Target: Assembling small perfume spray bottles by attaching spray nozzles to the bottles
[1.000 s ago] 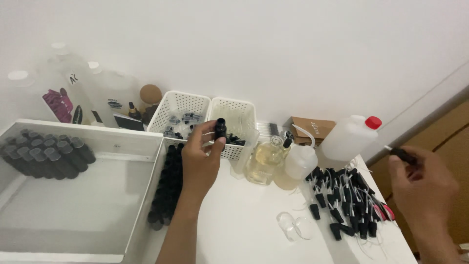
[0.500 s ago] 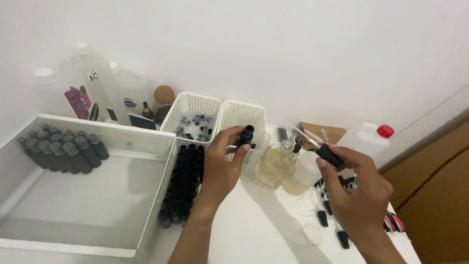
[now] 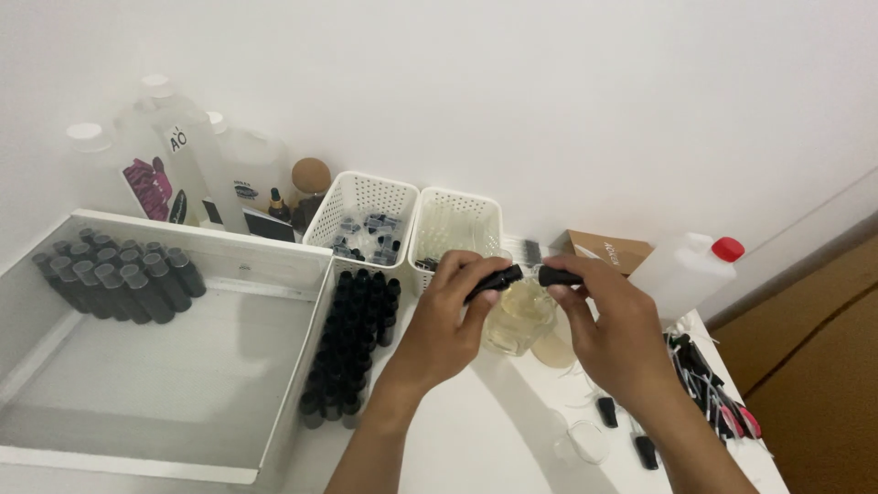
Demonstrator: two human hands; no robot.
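Two hands meet mid-frame: left hand [image 3: 448, 316] pinches a small dark vial [image 3: 489, 280], right hand [image 3: 611, 329] its cap [image 3: 556, 275]; likely light, slick, best held by the body

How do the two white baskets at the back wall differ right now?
The left white basket holds a pile of small dark and clear parts; the right white basket looks nearly empty, with a few dark pieces at its bottom left. The left basket is fully in view; the right one's front edge is partly hidden by the left hand. Both are perforated, rectangular and stand side by side.
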